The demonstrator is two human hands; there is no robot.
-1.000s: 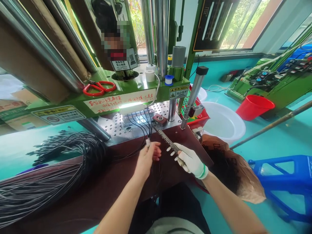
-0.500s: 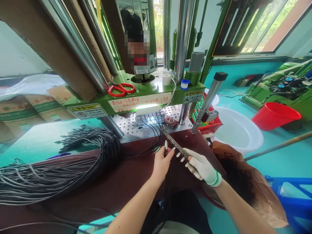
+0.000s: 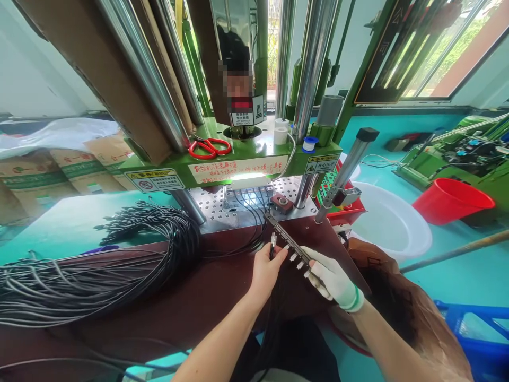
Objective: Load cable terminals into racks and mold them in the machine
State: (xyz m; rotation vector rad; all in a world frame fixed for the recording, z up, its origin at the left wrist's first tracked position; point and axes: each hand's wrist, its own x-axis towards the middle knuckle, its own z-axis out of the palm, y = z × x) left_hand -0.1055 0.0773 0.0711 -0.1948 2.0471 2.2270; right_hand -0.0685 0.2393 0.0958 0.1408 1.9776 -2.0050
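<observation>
My bare left hand [image 3: 267,269] pinches a black cable end with a silver connector [image 3: 273,239], pointing up beside the bar. In my gloved right hand [image 3: 331,277] is a dark metal bar [image 3: 287,237], held by its lower right end and slanting up to the left. Several pale connectors [image 3: 299,265] stick out along the bar's near edge. Black cables hang down below my left hand. Beyond the bar's far tip, black cables [image 3: 254,233] run out of a lit mould [image 3: 244,197] on the press bed.
A thick bundle of black cables [image 3: 181,241] lies on the left. Red-handled scissors [image 3: 209,148] and a blue spool [image 3: 309,144] rest on the green press plate [image 3: 254,154]. At the right are a white tub [image 3: 417,233], a red bucket [image 3: 453,201] and a brown sack [image 3: 429,318].
The camera view has shifted slightly. My left hand still holds the cable end close to the bar, and my right hand keeps the bar at about the same slant.
</observation>
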